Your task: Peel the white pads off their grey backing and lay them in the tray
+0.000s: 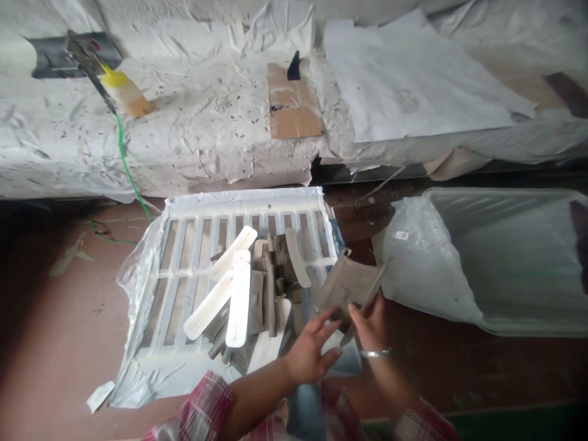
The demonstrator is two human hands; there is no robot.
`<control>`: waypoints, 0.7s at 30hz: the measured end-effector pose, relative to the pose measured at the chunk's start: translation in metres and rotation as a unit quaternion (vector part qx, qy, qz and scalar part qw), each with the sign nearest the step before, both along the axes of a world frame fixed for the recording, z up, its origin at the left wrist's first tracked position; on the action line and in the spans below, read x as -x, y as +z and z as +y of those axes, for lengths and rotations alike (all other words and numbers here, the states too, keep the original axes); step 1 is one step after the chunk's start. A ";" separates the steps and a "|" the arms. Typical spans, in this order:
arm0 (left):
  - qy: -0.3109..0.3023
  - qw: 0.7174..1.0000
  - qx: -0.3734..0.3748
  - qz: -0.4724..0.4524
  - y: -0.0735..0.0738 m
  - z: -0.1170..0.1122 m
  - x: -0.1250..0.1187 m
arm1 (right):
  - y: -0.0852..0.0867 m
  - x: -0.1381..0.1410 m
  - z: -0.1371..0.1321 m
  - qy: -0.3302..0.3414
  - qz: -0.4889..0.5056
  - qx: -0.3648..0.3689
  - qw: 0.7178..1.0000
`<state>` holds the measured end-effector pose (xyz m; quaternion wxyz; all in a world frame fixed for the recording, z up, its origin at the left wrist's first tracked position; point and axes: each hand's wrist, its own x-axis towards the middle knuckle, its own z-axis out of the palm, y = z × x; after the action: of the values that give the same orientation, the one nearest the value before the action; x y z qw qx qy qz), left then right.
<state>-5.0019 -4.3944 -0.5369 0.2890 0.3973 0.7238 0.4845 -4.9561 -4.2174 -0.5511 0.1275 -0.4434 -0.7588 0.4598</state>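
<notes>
My right hand (371,321) grips a grey, ribbed, fan-shaped part (345,286) by its lower edge, holding it just right of a white slatted tray (184,257). My left hand (312,349) hovers beside it with fingers spread and nothing in them, fingertips near the part's lower corner. A heap of long white strips (239,297) and grey parts (271,275) lies on the tray.
A large translucent plastic tub (519,263) with a white bag (422,257) against it sits to the right. Behind is a paper-covered bench with a yellow-capped bottle (125,92), a cardboard piece (293,101) and a green cord (128,171). The floor is reddish.
</notes>
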 end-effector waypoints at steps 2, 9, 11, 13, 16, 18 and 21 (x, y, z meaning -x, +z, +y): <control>-0.012 0.998 0.039 -0.051 -0.027 0.017 -0.006 | -0.020 -0.001 0.022 -0.033 -0.066 -0.016 0.997; 0.008 0.976 0.124 -0.180 -0.108 0.056 -0.014 | -0.077 0.017 0.050 -0.013 -0.152 -0.104 0.983; 0.032 0.969 0.122 -0.211 -0.128 0.065 -0.014 | -0.079 0.021 0.054 0.000 -0.153 -0.160 0.975; 0.062 0.962 0.116 -0.240 -0.144 0.075 -0.013 | -0.079 0.024 0.059 0.010 -0.159 -0.206 0.965; 0.081 0.952 0.128 -0.267 -0.155 0.089 -0.012 | -0.079 0.024 0.065 0.021 -0.186 -0.240 0.952; 0.070 0.949 0.152 -0.267 -0.156 0.096 -0.012 | -0.082 0.022 0.065 0.036 -0.218 -0.264 0.939; 0.064 0.946 0.184 -0.261 -0.152 0.102 -0.014 | -0.088 0.013 0.062 0.068 -0.267 -0.295 0.915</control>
<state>-4.9874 -4.2920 -0.6889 0.5044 0.1502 0.7232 0.4472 -4.9694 -4.1552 -0.6392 0.0134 -0.4393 -0.8940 0.0869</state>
